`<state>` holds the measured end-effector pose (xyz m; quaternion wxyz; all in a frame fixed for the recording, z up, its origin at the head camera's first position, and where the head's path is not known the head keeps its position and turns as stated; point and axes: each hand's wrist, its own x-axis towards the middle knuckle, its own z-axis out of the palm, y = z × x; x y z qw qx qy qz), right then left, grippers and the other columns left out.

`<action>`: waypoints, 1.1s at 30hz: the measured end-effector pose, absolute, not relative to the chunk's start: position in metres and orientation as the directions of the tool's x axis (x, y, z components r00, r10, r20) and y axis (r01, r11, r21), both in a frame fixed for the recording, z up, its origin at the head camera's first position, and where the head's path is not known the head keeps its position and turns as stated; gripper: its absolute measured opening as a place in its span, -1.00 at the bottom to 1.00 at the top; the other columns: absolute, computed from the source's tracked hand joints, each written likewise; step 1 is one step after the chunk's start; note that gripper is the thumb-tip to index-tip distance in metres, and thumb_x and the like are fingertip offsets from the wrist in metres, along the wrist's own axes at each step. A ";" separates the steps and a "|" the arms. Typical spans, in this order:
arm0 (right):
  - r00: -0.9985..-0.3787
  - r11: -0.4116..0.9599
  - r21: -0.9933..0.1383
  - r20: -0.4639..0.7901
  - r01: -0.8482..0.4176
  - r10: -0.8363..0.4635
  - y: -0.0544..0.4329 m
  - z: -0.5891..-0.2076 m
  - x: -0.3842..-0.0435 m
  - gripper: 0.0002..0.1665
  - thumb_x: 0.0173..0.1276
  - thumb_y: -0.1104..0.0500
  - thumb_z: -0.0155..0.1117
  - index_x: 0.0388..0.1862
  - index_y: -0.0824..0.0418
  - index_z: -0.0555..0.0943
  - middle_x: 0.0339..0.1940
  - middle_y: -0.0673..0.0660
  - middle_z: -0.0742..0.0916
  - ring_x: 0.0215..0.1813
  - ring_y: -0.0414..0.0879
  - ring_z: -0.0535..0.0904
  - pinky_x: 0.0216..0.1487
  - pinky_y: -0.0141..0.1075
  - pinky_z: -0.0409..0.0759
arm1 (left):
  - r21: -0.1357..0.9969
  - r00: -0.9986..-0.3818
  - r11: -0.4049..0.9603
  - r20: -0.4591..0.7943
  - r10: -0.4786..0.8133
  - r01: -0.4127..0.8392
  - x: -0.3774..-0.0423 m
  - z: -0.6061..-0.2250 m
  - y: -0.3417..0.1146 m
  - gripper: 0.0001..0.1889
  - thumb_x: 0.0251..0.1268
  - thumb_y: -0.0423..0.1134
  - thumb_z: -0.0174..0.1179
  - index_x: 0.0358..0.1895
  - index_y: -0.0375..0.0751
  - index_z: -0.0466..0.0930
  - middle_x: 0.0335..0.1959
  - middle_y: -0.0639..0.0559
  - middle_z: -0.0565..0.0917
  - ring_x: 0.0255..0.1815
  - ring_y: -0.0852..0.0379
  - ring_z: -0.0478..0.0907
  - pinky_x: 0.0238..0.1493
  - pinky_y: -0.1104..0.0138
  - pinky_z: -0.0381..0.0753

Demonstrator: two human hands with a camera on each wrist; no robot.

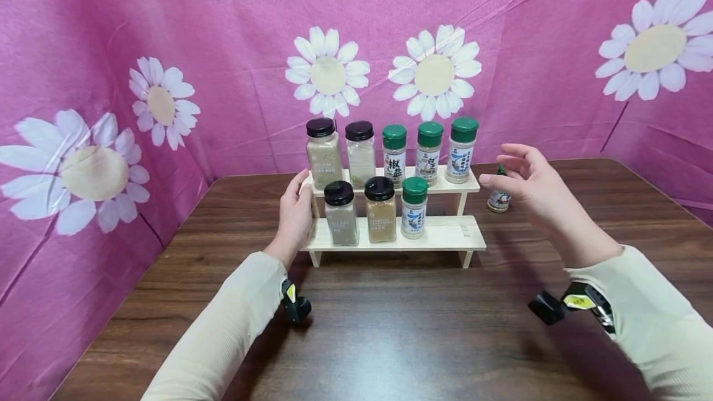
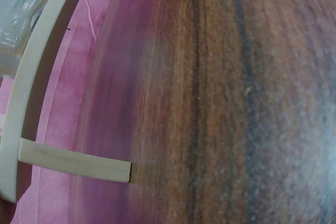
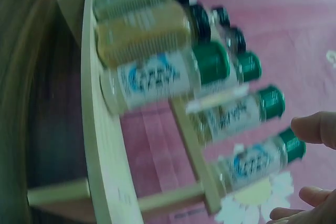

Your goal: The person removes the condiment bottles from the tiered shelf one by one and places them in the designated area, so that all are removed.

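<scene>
A two-tier pale wooden spice rack stands on the table. My left hand grips the left end of its upper shelf. Two black-capped jars and three green-capped shakers line that shelf. Below them are two more black-capped jars and one green-capped shaker. My right hand is raised beyond the rack's right end, thumb and fingers apart, holding nothing. It partly hides a small green-capped shaker on the table. In the right wrist view, the thumb appears beside the end shaker's green cap.
The dark wood-grain table extends in front of the rack and to both sides. A pink cloth with white daisies hangs behind and at the left. Each sleeve cuff carries a black wrist camera.
</scene>
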<state>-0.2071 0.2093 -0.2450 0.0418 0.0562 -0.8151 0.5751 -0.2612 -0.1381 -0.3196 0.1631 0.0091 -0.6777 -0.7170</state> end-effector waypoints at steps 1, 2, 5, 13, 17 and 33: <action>-0.989 0.321 -0.935 0.141 -0.150 -0.051 0.206 -0.245 -0.205 -0.16 0.30 0.13 0.20 0.43 0.15 -0.01 0.38 0.31 0.20 0.45 0.16 0.00 0.43 -0.11 0.14 | 0.975 -0.946 -0.027 0.209 -0.247 0.222 -0.261 -0.320 -0.138 -0.55 0.36 -0.38 -0.17 0.32 -0.22 0.29 0.16 -0.15 0.49 -0.16 0.28 0.47 -0.06 0.48 0.54; -0.987 0.313 -0.936 0.151 -0.162 -0.058 0.204 -0.245 -0.202 -0.21 0.30 0.14 0.20 0.40 0.10 0.04 0.34 0.26 0.25 0.44 0.15 0.04 0.40 -0.24 0.21 | 0.974 -0.945 -0.021 0.214 -0.247 0.226 -0.261 -0.320 -0.138 -0.54 0.35 -0.38 -0.17 0.31 -0.24 0.28 0.16 -0.16 0.49 -0.16 0.28 0.47 -0.08 0.50 0.53; -0.981 0.280 -0.940 0.178 -0.193 -0.078 0.195 -0.246 -0.197 -0.37 0.28 0.20 0.21 0.24 -0.07 0.17 0.18 0.07 0.37 0.38 0.11 0.16 0.14 -0.55 0.39 | 0.973 -0.944 -0.021 0.219 -0.246 0.231 -0.261 -0.319 -0.139 -0.54 0.35 -0.39 -0.17 0.32 -0.26 0.27 0.17 -0.19 0.48 -0.16 0.27 0.48 -0.09 0.49 0.55; -0.973 0.279 -0.936 0.178 -0.214 -0.151 0.168 -0.246 -0.186 -0.22 0.27 0.21 0.23 0.37 0.27 0.09 0.24 0.29 0.37 0.32 0.17 0.27 -0.05 -0.60 0.47 | 0.972 -0.942 -0.003 0.227 -0.246 0.235 -0.261 -0.320 -0.138 -0.55 0.36 -0.39 -0.18 0.31 -0.27 0.28 0.18 -0.19 0.48 -0.10 0.23 0.47 -0.01 0.44 0.52; -0.973 0.281 -0.939 0.156 -0.199 -0.170 0.158 -0.247 -0.183 -0.20 0.27 0.21 0.22 0.38 0.30 0.07 0.27 0.34 0.37 0.30 0.16 0.29 0.09 -0.43 0.47 | 0.972 -0.942 -0.004 0.226 -0.247 0.234 -0.261 -0.319 -0.138 -0.55 0.36 -0.39 -0.17 0.32 -0.27 0.28 0.19 -0.18 0.47 -0.06 0.21 0.46 0.02 0.44 0.51; -0.974 0.268 -0.940 0.182 -0.213 -0.137 0.130 -0.280 -0.191 -0.28 0.17 0.32 0.27 0.27 0.41 0.20 0.17 0.41 0.45 0.19 0.19 0.39 0.30 -0.06 0.32 | 0.971 -0.944 -0.022 0.228 -0.240 0.240 -0.262 -0.320 -0.139 -0.55 0.37 -0.40 -0.18 0.32 -0.28 0.27 0.22 -0.17 0.44 0.05 0.13 0.43 0.19 0.29 0.44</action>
